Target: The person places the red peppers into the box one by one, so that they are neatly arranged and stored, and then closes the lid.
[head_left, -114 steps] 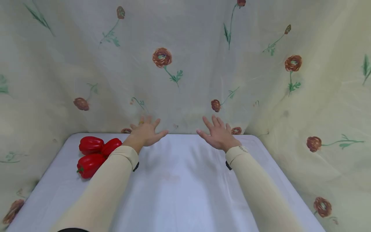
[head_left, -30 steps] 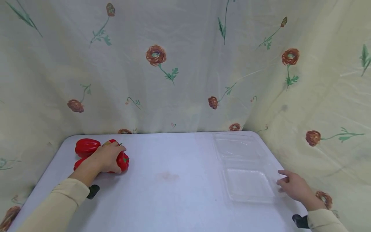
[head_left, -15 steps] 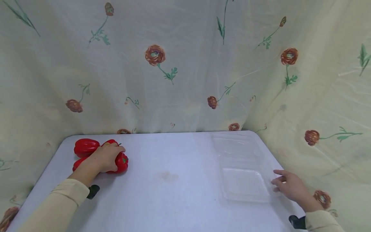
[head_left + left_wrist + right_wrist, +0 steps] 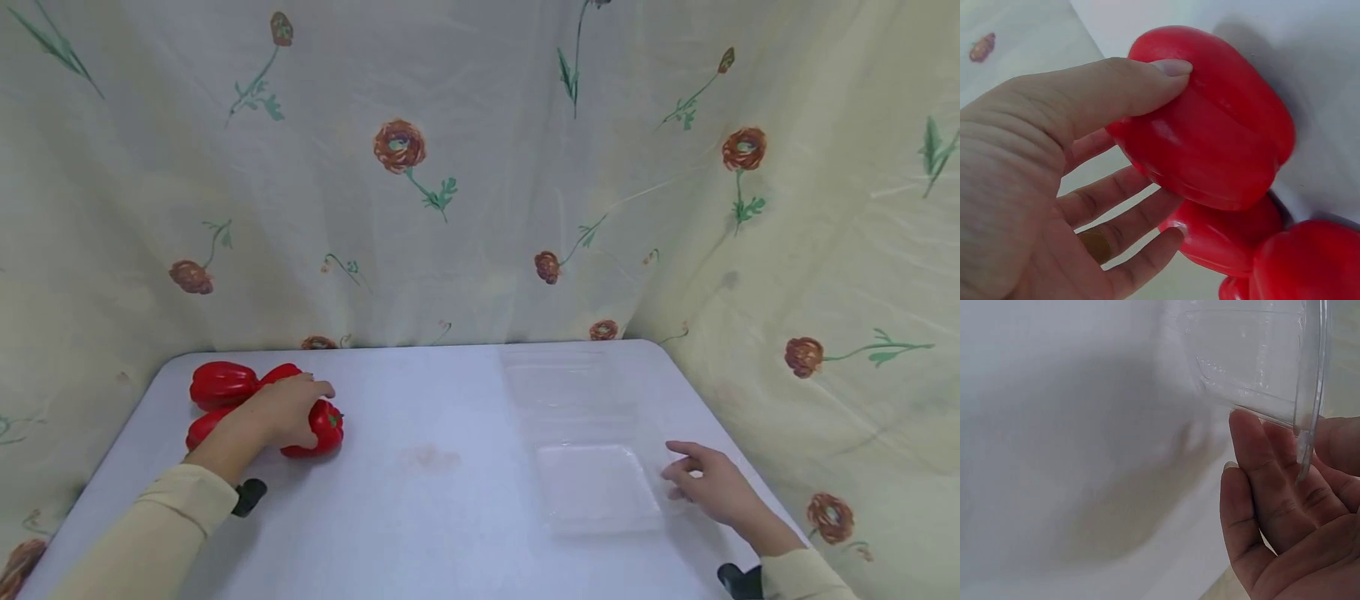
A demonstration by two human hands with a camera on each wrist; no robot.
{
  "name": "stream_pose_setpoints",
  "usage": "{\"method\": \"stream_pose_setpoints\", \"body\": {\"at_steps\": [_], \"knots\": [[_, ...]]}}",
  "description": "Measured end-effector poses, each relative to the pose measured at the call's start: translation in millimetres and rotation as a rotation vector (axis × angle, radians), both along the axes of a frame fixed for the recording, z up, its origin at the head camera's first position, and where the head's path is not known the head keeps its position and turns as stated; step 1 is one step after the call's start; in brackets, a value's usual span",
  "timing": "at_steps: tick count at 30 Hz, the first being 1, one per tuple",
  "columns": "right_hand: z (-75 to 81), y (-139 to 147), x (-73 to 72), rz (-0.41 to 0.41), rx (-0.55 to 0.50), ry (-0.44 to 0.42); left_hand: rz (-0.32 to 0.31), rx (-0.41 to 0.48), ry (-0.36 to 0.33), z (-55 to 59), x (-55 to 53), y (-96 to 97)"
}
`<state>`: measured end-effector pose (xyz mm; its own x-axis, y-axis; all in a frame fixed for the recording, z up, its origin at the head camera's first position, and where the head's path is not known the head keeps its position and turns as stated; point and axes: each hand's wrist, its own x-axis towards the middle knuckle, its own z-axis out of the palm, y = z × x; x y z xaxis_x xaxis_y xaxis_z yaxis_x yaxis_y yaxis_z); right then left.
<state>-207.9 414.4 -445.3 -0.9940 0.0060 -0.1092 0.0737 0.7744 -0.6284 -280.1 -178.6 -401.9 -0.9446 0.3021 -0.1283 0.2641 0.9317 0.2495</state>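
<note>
My left hand (image 4: 279,417) holds a red bell pepper (image 4: 326,427) at the left of the table. In the left wrist view the thumb lies across the top of this pepper (image 4: 1216,131), with fingers below it. Other red bell peppers (image 4: 222,384) lie close behind and beside that hand. On the right, my right hand (image 4: 708,482) pinches the edge of a clear plastic hinged container (image 4: 597,487), which is opened out flat. In the right wrist view the thumb and fingers grip the container's rim (image 4: 1309,406); the thumb tip is partly hidden.
Beneath everything is a white table (image 4: 435,542) with rounded back corners and a faint stain near its middle. A flower-printed curtain (image 4: 465,275) hangs behind it and along both sides.
Both hands were spread and holding nothing at first. Later the left hand took a pepper and the right the container. Lately the container has moved left, the pepper slightly right.
</note>
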Motion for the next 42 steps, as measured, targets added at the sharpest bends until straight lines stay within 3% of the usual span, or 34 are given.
{"method": "stream_pose_setpoints", "body": {"at_steps": [11,31,42], "knots": [[3.5,-48,5.7,0.012,-0.046,-0.003,-0.028,-0.010,-0.004,10.8,-1.2,21.0],[2.7,-95,11.7,0.099,-0.153,-0.018,-0.125,0.021,0.048,52.5,12.4,86.0],[1.9,-117,11.6,0.102,-0.179,-0.076,-0.201,0.064,0.068,60.5,15.6,123.7]]}}
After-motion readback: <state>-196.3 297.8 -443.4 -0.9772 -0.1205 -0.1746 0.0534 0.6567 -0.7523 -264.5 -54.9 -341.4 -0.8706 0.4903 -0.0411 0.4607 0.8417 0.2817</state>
